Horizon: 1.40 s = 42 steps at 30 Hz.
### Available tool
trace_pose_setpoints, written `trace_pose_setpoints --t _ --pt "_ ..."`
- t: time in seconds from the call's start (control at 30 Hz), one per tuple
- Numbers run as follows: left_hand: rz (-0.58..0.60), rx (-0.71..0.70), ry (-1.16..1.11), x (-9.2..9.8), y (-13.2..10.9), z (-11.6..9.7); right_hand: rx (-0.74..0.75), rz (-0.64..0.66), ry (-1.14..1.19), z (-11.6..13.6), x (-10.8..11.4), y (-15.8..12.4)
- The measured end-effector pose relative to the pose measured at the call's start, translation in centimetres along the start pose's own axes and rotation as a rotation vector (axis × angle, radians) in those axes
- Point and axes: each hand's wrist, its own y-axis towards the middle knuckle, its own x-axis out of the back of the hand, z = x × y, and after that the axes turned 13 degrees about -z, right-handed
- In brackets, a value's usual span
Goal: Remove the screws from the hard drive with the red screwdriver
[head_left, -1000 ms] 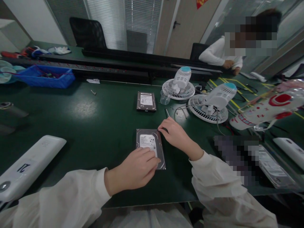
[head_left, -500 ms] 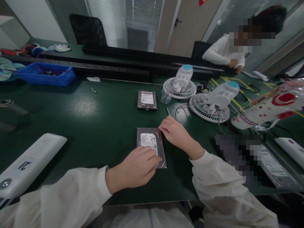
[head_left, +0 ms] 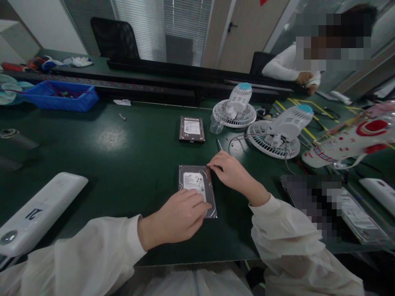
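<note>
A silver-grey hard drive (head_left: 208,197) with a white label lies flat on the green table in front of me. My left hand (head_left: 177,213) covers its lower left part, fingers bent and close together, gripping it against the table. At the drive's far right corner, my right hand (head_left: 226,170) has thumb and fingertips pinched together; what they hold, if anything, is too small to make out. Just beyond its knuckles shows a thin metal rod (head_left: 219,144), and I cannot tell whether the hand touches it. A second hard drive (head_left: 191,130) lies farther back.
Beyond my right hand are a clear plastic cup (head_left: 216,124) and two white fans (head_left: 240,98). A patterned bottle (head_left: 345,142) stands right. A blue bin (head_left: 58,98) is far left, a white numbered device (head_left: 43,213) near left. A person in white (head_left: 284,68) sits across.
Both hands stay at the same hard drive. My right thumb and fingertips have shifted very slightly at its corner; the whole view has moved a little.
</note>
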Motion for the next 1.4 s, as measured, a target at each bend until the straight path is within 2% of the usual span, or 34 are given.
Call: trace_pose_setpoints --t 0.2,0.57,0.73,0.93,1.4 --pt "-0.013 -0.008 0.006 0.0 -0.1 0.0 0.031 -0.036 0.018 0.0 0.5 -0.2" --pt "-0.024 -0.010 -0.004 0.0 -0.1 0.0 0.045 -0.015 0.038 0.1 0.3 -0.3" --pt "-0.022 -0.007 -0.002 0.0 0.0 0.0 0.021 -0.004 0.039 0.1 0.4 -0.2" --pt "-0.032 -0.012 0.006 -0.1 -0.1 0.0 -0.074 -0.004 0.021 0.1 0.7 0.2" --pt "-0.034 -0.017 0.003 -0.1 -0.2 0.1 -0.095 0.176 0.004 0.4 0.3 1.6"
